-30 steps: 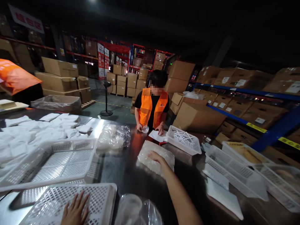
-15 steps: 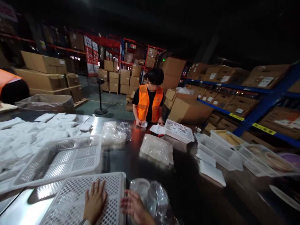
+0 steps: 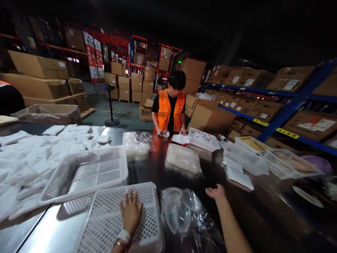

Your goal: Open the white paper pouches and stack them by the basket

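Observation:
My left hand (image 3: 131,212) lies flat with fingers spread on the upturned bottom of a white perforated plastic basket (image 3: 105,218). A watch and a bracelet show at its wrist. My right hand (image 3: 216,192) hovers over the dark tabletop with fingers stretched out and nothing in it. Between the two hands rests a clear plastic bag (image 3: 196,211) holding round translucent plastic pieces. Beyond it sits another clear bag of whitish pieces (image 3: 183,159). Nearest my right hand on the far side is a flat white packet (image 3: 240,178).
An upright white basket (image 3: 92,172) stands behind the upturned one. White cloth-like packets (image 3: 23,158) cover the table's left. Across the table, a person in an orange vest (image 3: 170,110) handles small items beside a basket of strips (image 3: 204,139). Several bins, including a white one (image 3: 246,158), line the right.
My right hand has moved right and away from the basket's edge, across the plastic bag. My left hand stays on the basket. The view has shifted.

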A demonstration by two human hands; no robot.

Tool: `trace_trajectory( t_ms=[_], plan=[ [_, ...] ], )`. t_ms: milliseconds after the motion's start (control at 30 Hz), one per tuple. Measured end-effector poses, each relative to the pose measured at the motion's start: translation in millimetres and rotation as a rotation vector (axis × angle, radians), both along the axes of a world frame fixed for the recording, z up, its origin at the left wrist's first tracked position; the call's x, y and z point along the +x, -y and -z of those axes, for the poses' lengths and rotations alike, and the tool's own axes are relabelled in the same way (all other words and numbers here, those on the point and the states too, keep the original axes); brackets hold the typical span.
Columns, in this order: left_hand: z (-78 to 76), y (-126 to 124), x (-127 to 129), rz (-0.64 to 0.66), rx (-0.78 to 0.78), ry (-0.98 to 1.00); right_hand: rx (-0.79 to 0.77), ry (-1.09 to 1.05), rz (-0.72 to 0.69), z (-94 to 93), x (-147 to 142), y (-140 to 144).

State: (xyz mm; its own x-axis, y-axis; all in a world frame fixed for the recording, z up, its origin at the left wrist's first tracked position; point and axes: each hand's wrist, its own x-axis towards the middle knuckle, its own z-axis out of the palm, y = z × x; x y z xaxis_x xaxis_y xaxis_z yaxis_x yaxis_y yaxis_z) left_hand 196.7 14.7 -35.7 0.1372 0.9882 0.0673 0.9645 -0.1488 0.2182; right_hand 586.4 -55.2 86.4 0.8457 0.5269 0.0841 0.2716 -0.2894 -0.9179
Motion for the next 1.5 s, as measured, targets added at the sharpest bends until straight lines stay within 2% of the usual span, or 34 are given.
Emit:
trace_trajectory(
  t_ms=[33, 100, 133, 167, 233, 300, 367, 467, 567, 667, 833, 1000, 1067, 1200, 1267, 1300, 1367, 1433, 1500],
  plan=[
    [-1.5, 0.3, 0.2, 0.004, -0.013, 0.005, -0.016, -0.006, -0.018, 7.0, -9.7, 0.5],
    [-3.8, 1.5, 1.6, 0.004, -0.025, 0.008, 0.007, -0.052, -0.085, 32.6, -50.4, 2.6],
    [-4.5, 2.5, 2.6, 0.004, -0.021, 0.004, 0.003, -0.063, -0.170, 50.1, -78.0, 4.9],
    [-4.6, 3.5, 3.7, 0.004, -0.013, -0.002, -0.056, -0.093, -0.361, 69.7, -107.8, 8.4],
    [-3.2, 5.6, 5.4, 0.012, -0.001, -0.017, -0.108, -0.089, -0.482, 111.2, -166.0, 18.3],
    [-0.1, 7.1, 6.0, 0.025, 0.011, -0.027, -0.207, 0.041, -0.714, 147.8, -212.1, 29.7],
    [2.7, 7.7, 5.3, 0.042, 0.031, -0.036, -0.237, 0.058, -0.836, 171.8, -239.9, 39.5],
    [3.9, 7.8, 3.3, 0.062, 0.052, -0.053, -0.224, 0.037, -0.857, 184.2, -251.7, 46.9],
    [2.9, 7.1, 2.3, 0.071, 0.038, -0.062, -0.138, 0.025, -0.813, 185.4, -250.3, 46.0],
    [2.8, 5.9, 2.2, 0.078, 0.036, -0.054, -0.075, -0.027, -0.706, 188.8, -254.3, 42.1],
    [5.6, 4.2, 0.6, 0.083, 0.056, -0.038, -0.109, -0.077, -0.670, 189.1, -265.0, 37.4],
    [7.5, 5.0, 1.4, 0.121, 0.082, -0.077, -0.108, -0.042, -0.591, 184.5, -263.6, 32.3],
    [6.3, 6.5, 2.8, 0.143, 0.087, -0.103, -0.100, -0.053, -0.580, 190.5, -261.7, 32.0],
    [3.6, 8.5, 5.1, 0.157, 0.052, -0.129, -0.039, -0.153, -0.585, 214.5, -256.4, 31.3],
    [5.4, 7.7, 6.1, 0.146, 0.029, -0.121, -0.040, -0.260, -0.562, 216.3, -248.3, 24.7],
    [7.5, 6.8, 6.6, 0.141, 0.024, -0.114, -0.041, -0.302, -0.540, 210.0, -241.2, 18.6],
    [14.2, 4.2, 7.7, 0.130, 0.021, -0.105, -0.034, -0.311, -0.474, 180.2, -218.7, 0.4],
    [22.6, 1.5, 8.7, 0.115, 0.027, -0.095, -0.025, -0.187, -0.380, 131.5, -185.4, -24.8],
    [30.7, -0.3, 9.2, 0.111, 0.039, -0.056, -0.119, 0.032, -0.173, 75.7, -145.5, -54.2]
  ],
)
